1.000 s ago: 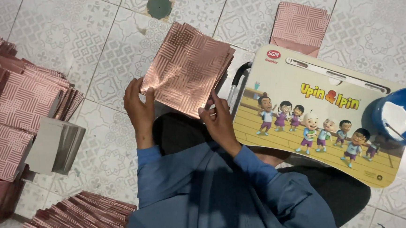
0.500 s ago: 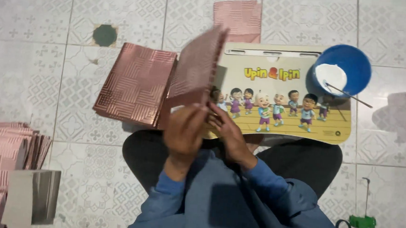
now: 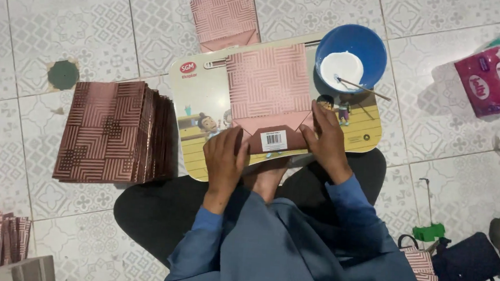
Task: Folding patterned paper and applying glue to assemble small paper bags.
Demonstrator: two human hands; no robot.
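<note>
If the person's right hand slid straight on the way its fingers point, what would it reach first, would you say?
The right hand points up the lap tray, beside the pink patterned paper bag. It would probably reach the blue bowl of white paste first, though depth is unclear.

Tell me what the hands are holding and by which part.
Both hands press a pink paper bag flat on the lap tray: left hand and right hand at either end of its folded bottom flap. Nothing is lifted.
</note>
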